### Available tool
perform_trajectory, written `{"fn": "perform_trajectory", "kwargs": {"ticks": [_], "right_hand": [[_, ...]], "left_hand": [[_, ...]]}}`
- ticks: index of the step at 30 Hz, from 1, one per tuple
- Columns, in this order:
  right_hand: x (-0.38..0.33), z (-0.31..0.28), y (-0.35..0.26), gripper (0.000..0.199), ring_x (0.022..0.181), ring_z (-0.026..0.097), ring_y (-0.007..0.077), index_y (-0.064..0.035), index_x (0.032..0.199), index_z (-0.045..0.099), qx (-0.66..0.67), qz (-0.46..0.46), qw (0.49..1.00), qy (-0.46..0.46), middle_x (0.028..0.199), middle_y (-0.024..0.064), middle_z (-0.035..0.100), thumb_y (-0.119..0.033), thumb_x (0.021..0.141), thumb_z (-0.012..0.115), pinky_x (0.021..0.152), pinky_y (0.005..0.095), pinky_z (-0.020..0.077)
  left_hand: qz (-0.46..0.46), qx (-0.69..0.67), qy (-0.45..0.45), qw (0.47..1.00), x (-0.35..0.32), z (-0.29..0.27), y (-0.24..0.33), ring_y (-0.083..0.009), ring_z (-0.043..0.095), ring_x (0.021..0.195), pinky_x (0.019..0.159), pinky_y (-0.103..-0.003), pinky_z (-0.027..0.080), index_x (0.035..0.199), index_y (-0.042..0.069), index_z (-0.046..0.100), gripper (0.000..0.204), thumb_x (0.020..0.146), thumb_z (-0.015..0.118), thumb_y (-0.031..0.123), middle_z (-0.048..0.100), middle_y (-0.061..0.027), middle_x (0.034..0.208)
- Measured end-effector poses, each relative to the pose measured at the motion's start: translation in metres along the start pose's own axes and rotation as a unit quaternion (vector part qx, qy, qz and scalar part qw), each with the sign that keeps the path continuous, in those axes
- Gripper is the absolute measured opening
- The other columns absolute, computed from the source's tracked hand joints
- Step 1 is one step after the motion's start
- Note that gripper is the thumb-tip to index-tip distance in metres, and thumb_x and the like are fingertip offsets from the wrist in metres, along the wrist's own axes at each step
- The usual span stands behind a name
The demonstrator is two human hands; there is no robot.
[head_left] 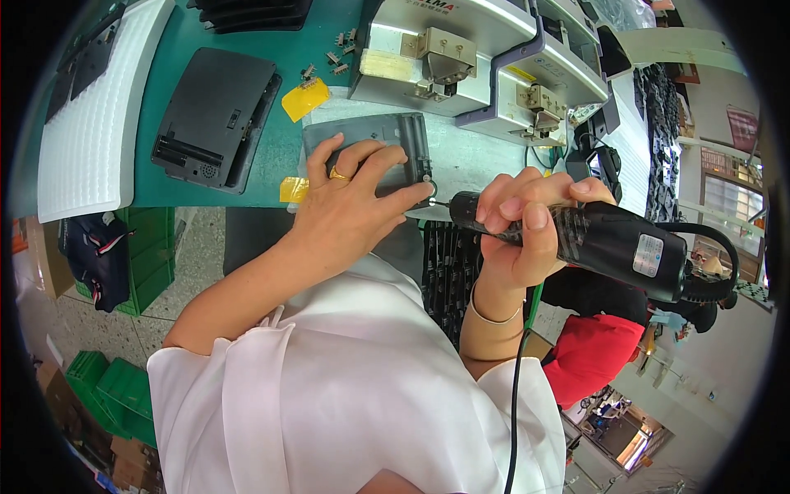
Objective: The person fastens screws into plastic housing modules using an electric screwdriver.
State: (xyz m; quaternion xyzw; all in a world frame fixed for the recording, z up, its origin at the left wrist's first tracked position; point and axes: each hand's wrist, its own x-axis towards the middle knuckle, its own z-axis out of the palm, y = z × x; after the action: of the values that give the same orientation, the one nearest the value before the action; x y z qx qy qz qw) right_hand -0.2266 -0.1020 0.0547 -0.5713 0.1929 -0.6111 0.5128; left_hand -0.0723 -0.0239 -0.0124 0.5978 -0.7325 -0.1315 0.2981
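Note:
A shallow dark grey plastic housing [362,128] lies on the bench in front of me. My left hand [350,189] holds it, with bent, parted fingers over its face and the thumb at its near right corner. In my right hand [527,214] is a black electric screwdriver [613,243], lying nearly level with its cord looping off the rear. Its thin bit points left to that corner, close to my left thumb. Whether the bit touches a screw is too small to tell. A second dark housing [212,115] rests farther left.
Two metal screw feeders [448,62] stand behind the work at the right. Small metal parts [333,58] and a yellow piece [306,100] lie behind the housing. At the left is a white ridged tray [95,132]. Green crates [150,263] stand below. Someone in red [597,354] is at my right.

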Motion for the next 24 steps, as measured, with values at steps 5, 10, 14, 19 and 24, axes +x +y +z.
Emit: {"fn": "perform_trajectory", "kwargs": {"ticks": [5, 10, 14, 19, 24], "right_hand": [[0.001, 0.0, 0.001, 0.045, 0.048, 0.052, 0.0185, -0.009, 0.114, 0.034, -0.005, -0.002, 1.0, -0.009, 0.064, 0.0088, 0.056, -0.003, 0.085, 0.068, 0.046, 0.0339, 0.0482], [0.0, 0.005, 0.002, 0.047, 0.048, 0.051, 0.0185, -0.0093, 0.114, 0.033, -0.012, -0.003, 1.0, -0.007, 0.063, 0.0093, 0.055, -0.002, 0.084, 0.068, 0.045, 0.0338, 0.0483], [0.0, 0.006, 0.002, 0.048, 0.047, 0.051, 0.0182, -0.0097, 0.114, 0.032, -0.016, 0.0, 1.0, -0.005, 0.064, 0.0095, 0.055, -0.002, 0.084, 0.069, 0.045, 0.0334, 0.0482], [-0.003, 0.007, 0.006, 0.048, 0.048, 0.052, 0.0176, -0.0104, 0.113, 0.032, -0.027, 0.007, 0.999, -0.019, 0.066, 0.0086, 0.055, -0.003, 0.084, 0.069, 0.045, 0.0332, 0.0487], [-0.011, 0.008, 0.01, 0.046, 0.05, 0.053, 0.0164, -0.0113, 0.111, 0.031, -0.056, -0.03, 0.998, -0.028, 0.069, 0.0079, 0.054, -0.001, 0.085, 0.067, 0.048, 0.0313, 0.0504]], "left_hand": [[-0.001, 0.004, -0.003, 1.0, 0.0, -0.001, 0.0, -0.0244, 0.043, 0.123, 0.107, -0.051, 0.019, 0.114, 0.03, 0.066, 0.042, 0.073, 0.075, 0.023, 0.049, -0.0027, 0.124], [-0.002, 0.001, -0.001, 1.0, 0.0, 0.0, 0.0, -0.0243, 0.043, 0.123, 0.106, -0.051, 0.019, 0.113, 0.03, 0.066, 0.042, 0.073, 0.075, 0.023, 0.049, -0.0027, 0.124], [-0.001, 0.0, 0.003, 1.0, 0.0, 0.0, 0.0, -0.0244, 0.043, 0.123, 0.106, -0.05, 0.019, 0.113, 0.03, 0.066, 0.042, 0.073, 0.076, 0.022, 0.049, -0.003, 0.124], [-0.005, -0.01, 0.025, 1.0, 0.0, 0.002, -0.001, -0.0222, 0.044, 0.12, 0.106, -0.051, 0.021, 0.109, 0.028, 0.065, 0.046, 0.066, 0.078, 0.017, 0.05, -0.0015, 0.12], [0.001, -0.003, 0.021, 1.0, 0.0, 0.002, -0.002, -0.0242, 0.042, 0.123, 0.106, -0.049, 0.019, 0.114, 0.029, 0.066, 0.044, 0.071, 0.076, 0.022, 0.049, -0.0027, 0.124]]}}
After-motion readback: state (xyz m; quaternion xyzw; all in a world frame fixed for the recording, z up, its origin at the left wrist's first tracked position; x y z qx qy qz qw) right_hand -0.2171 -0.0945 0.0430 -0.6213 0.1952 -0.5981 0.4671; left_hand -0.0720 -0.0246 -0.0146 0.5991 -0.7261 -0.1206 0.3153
